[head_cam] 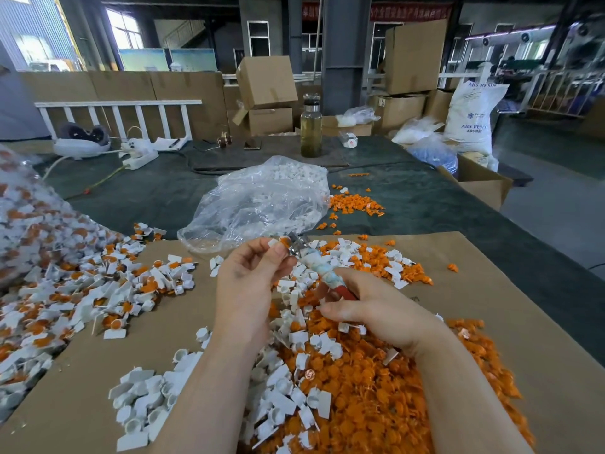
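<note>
My left hand [252,276] is raised over the cardboard sheet [183,309] and pinches a small white and orange plastic part [281,242] between thumb and fingers. The part meets the metal tip of a slim tool [316,268] with a patterned shaft and red handle. My right hand [376,314] grips that tool by its lower end, low over the pile. Under both hands lies a heap of loose orange pieces [376,398] mixed with white pieces [284,388].
A pile of joined white-and-orange parts [82,290] spreads at the left, beside a filled clear bag [29,217]. A crumpled clear bag of white parts [262,201] lies behind the hands. A glass bottle [311,129], power strip [140,157] and cardboard boxes [266,81] stand farther back.
</note>
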